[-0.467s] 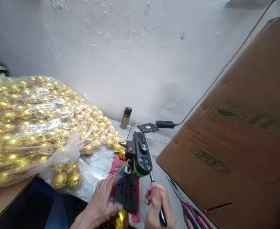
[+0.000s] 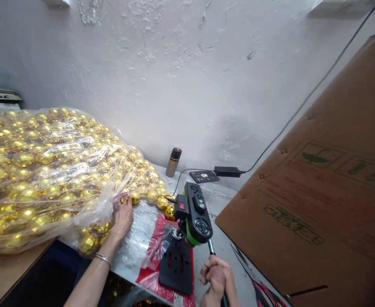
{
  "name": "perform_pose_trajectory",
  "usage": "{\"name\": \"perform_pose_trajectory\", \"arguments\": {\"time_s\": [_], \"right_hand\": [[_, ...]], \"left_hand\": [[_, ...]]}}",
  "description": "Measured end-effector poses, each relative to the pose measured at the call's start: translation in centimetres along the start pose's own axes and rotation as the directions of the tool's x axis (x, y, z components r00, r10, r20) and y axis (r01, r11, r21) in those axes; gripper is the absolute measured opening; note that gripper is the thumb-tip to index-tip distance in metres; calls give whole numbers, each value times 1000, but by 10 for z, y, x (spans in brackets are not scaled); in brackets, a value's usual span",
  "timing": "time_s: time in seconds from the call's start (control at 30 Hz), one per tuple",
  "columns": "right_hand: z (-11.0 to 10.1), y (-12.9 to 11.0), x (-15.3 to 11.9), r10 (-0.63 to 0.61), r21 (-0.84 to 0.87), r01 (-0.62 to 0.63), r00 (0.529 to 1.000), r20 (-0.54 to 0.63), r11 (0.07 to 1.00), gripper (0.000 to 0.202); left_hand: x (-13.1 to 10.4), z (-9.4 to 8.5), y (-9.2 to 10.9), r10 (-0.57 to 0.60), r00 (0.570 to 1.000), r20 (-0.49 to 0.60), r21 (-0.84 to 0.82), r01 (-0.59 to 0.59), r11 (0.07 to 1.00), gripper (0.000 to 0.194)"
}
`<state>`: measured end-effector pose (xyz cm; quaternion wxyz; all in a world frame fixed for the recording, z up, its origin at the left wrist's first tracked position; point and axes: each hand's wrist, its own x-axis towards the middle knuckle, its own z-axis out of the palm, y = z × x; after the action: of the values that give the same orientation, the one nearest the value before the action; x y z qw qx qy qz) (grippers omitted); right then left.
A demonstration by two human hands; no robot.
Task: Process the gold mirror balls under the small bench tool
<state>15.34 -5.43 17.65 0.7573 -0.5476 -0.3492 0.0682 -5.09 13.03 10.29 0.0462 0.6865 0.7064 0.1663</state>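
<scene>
My left hand [image 2: 122,219], with a bracelet on its wrist, reaches to the mouth of a clear plastic bag [image 2: 102,204] packed with shiny gold balls [image 2: 24,158]. Its fingers stretch toward the balls beside a purple strip on the bag; the tips are partly hidden, and I see nothing held. My right hand [image 2: 217,277] is closed around the lever handle [image 2: 225,298] of a small black and green drill press [image 2: 197,215]. The press stands on a slotted black base plate [image 2: 176,268] over red plastic packaging [image 2: 152,260].
Behind the press are a dark-capped bottle [image 2: 173,163], a phone [image 2: 204,176] and a black power adapter [image 2: 227,171] with a cable. A large cardboard box [image 2: 302,192] leans at the right. Red and black cables [image 2: 264,294] lie below it. More gold pieces [image 2: 117,292] show under the table edge.
My left hand has moved from beside the base plate, up and left to the bag. A gold ball near it at the bottom is out of sight. My right hand stays on the lever.
</scene>
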Motion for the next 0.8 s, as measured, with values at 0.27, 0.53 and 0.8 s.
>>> {"name": "perform_pose_trajectory", "arguments": {"time_s": [0.27, 0.53, 0.8], "right_hand": [[-9, 22, 11, -225, 48, 221, 969, 100, 974, 35], [-7, 17, 11, -274, 35, 272, 953, 127, 962, 33], [-13, 15, 12, -353, 7, 359, 914, 198, 933, 34]], "left_hand": [[-14, 8, -8, 101, 980, 173, -178, -70, 982, 56], [-36, 18, 7, 335, 932, 136, -385, -262, 885, 45], [-75, 27, 37, 258, 963, 73, -754, -116, 646, 50]]}}
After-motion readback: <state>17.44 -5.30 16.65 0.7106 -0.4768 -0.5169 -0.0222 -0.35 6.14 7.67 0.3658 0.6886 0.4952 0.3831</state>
